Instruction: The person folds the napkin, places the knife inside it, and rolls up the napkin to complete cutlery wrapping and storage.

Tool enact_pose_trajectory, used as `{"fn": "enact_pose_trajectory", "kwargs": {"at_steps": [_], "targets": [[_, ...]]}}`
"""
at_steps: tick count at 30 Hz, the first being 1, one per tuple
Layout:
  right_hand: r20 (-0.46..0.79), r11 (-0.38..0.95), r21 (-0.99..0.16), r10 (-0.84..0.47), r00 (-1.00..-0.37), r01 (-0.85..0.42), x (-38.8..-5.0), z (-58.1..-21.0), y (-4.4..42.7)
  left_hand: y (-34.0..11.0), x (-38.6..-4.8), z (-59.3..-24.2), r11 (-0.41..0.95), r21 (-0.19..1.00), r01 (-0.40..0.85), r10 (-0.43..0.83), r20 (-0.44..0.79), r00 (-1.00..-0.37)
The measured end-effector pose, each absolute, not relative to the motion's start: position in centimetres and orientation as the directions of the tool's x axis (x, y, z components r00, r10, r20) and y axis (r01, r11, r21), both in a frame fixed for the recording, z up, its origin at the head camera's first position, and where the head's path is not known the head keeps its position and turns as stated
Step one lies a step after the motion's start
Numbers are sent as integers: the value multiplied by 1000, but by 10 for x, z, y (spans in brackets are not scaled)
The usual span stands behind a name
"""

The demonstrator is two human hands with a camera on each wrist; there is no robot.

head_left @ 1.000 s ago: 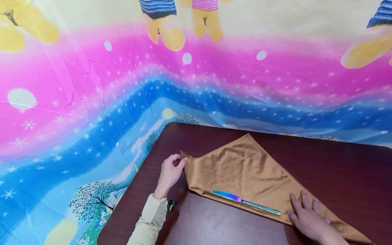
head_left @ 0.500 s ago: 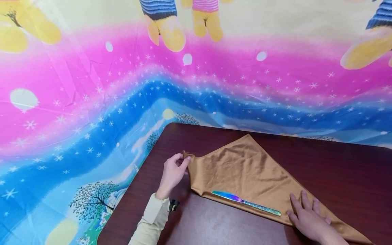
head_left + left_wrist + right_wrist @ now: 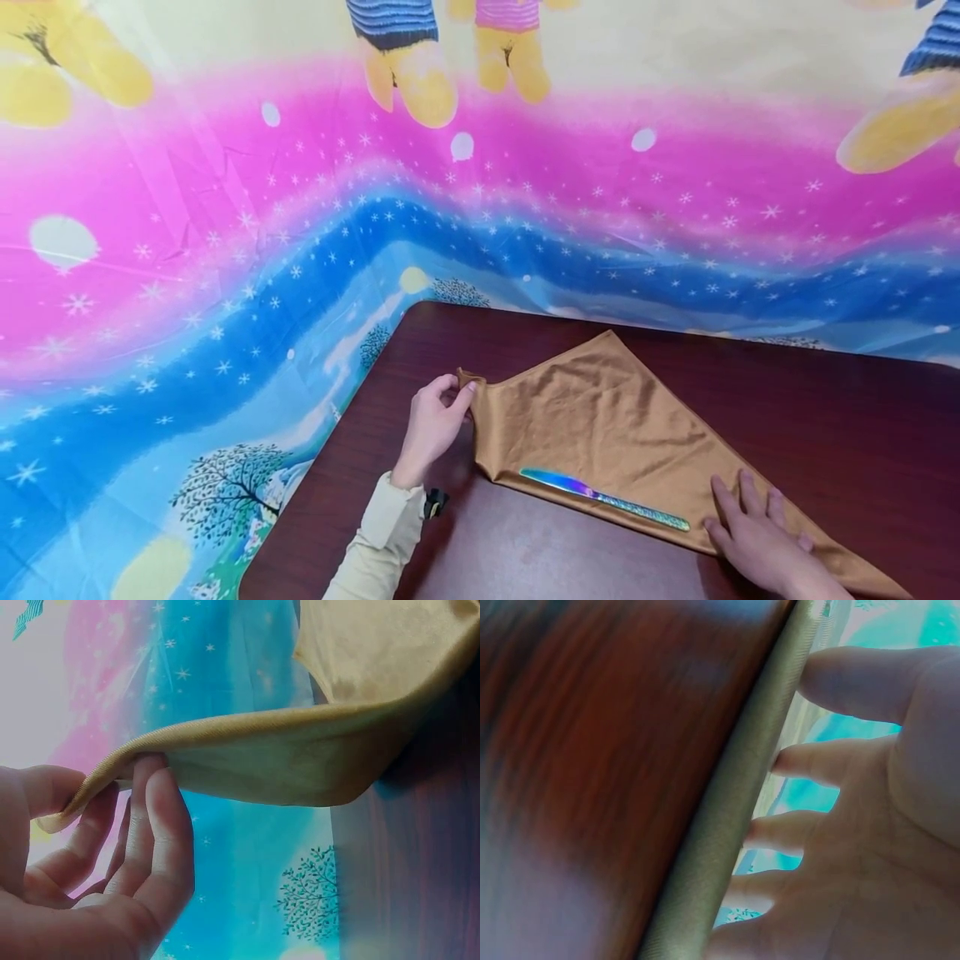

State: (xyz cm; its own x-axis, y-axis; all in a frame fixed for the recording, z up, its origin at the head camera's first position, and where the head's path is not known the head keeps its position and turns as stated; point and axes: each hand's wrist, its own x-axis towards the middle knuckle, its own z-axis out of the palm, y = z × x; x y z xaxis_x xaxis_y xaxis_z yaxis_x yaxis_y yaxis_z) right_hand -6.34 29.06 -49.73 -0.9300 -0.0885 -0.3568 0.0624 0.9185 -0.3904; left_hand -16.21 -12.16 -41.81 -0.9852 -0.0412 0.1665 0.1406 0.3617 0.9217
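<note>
A golden-brown satin napkin point(image 3: 600, 400), folded into a triangle, lies on the table with its peak pointing away. My left hand point(image 3: 431, 423) pinches its left corner between thumb and fingers and holds it up off the table; the left wrist view shows the raised cloth point(image 3: 247, 742) sagging from that pinch. On the napkin, along the near folded edge, rests a rainbow-coloured table knife point(image 3: 603, 497), its patterned handle to the right. My right hand point(image 3: 761, 533) rests on the napkin's right part with spread, straight fingers. In the right wrist view its fingertips touch the cloth beside the rolled edge point(image 3: 727, 787).
The dark reddish-brown table point(image 3: 840, 417) has a rounded far-left corner. Behind and to the left of it hangs a printed backdrop point(image 3: 300, 208) with snowflakes, trees and cartoon figures, close to the table's edges.
My left hand has moved slightly to the right, carrying the pinched corner inward, so the left end of the napkin folds in more. The right hand and the knife stay put.
</note>
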Motion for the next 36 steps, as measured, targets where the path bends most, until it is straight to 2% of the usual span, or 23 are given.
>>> {"fn": "enact_pose_trajectory", "kwargs": {"at_steps": [9, 19, 33, 36], "targets": [[-315, 918, -396, -104, -943, 31, -61, -505, 290, -119, -159, -419, 337, 935, 115, -32, 134, -990], [-341, 922, -386, -99, -935, 43, -59, -505, 289, -110, -156, -415, 309, 949, 68, -33, 83, -996], [-330, 920, -389, -87, -940, 52, -58, -504, 290, -98, -155, -414, 284, 950, 130, 33, 125, -992], [-313, 919, -391, -84, -946, 48, -58, -503, 290, -97, -156, -414, 326, 930, 169, 24, 170, -985]]}}
